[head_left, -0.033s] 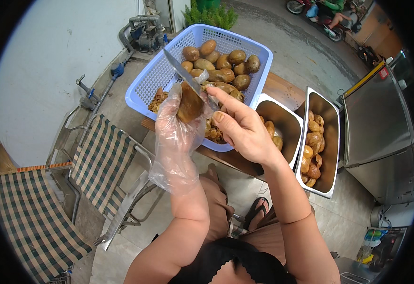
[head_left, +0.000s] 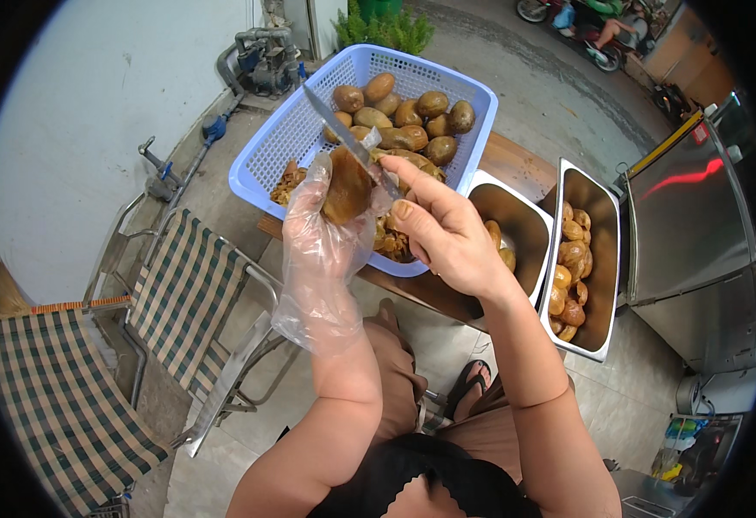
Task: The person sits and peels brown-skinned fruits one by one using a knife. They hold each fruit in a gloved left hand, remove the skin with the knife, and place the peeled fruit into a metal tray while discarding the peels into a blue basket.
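Note:
My left hand [head_left: 322,233], in a clear plastic glove, is closed around a brown oval fruit [head_left: 347,194]. My right hand [head_left: 447,233] is bare and grips a knife [head_left: 336,123], its handle hidden in the palm. The blade points up and to the left, lying across the upper right of the fruit, with the right index finger stretched along it. Both hands are over the near side of a blue plastic basket [head_left: 253,177]. Whole brown fruits [head_left: 404,138] fill its far part; brown peelings [head_left: 392,242] lie nearer.
Right of the basket, two steel pans [head_left: 602,207] hold peeled-looking brown fruits [head_left: 572,259]. Basket and pans rest on a wooden bench [head_left: 516,168]. Checked folding chairs [head_left: 192,298] stand left, by a wall with a tap [head_left: 158,160]. A steel cabinet [head_left: 689,216] is at right, a motorbike [head_left: 602,52] beyond.
The knife has shifted slightly against the fruit, its tip a little higher and further right. On the street the motorbike has moved left, and a red reflection shows on the steel cabinet.

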The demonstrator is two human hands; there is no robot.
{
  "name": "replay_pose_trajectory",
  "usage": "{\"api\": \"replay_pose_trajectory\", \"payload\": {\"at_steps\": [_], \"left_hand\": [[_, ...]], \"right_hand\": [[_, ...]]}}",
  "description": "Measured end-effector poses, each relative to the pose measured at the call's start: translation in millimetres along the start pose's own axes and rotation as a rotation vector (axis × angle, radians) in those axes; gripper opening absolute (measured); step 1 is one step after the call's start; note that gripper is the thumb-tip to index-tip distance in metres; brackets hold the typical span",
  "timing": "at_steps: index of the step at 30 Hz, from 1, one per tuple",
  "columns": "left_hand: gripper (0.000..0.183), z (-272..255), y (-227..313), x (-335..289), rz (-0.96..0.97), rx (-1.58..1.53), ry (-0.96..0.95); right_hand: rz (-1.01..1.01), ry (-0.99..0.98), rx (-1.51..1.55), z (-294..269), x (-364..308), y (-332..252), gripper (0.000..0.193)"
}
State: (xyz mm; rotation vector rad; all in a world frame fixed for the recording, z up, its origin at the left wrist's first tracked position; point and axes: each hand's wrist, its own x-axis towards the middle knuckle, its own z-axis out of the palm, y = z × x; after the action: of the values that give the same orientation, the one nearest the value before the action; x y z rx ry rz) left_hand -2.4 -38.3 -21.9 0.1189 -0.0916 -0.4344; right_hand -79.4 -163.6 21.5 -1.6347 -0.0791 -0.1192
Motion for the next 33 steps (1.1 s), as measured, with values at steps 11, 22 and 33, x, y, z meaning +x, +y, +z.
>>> {"api": "replay_pose_trajectory", "payload": {"at_steps": [11, 22, 33], "left_hand": [[0.042, 2, 9, 10, 0.127, 0.018, 0.08], [0.037, -12, 3, 18, 0.21, 0.112, 0.151], [0.047, 4, -17, 3, 0.012, 0.304, -0.054]], "right_hand": [[0.205, 0.044, 0.18, -22, -7, -6, 0.051], [0.31, 0.001, 0.198, -36, -20, 6, 0.054], [-0.003, 0.459, 0.533, -117, -114, -24, 0.032]]}}
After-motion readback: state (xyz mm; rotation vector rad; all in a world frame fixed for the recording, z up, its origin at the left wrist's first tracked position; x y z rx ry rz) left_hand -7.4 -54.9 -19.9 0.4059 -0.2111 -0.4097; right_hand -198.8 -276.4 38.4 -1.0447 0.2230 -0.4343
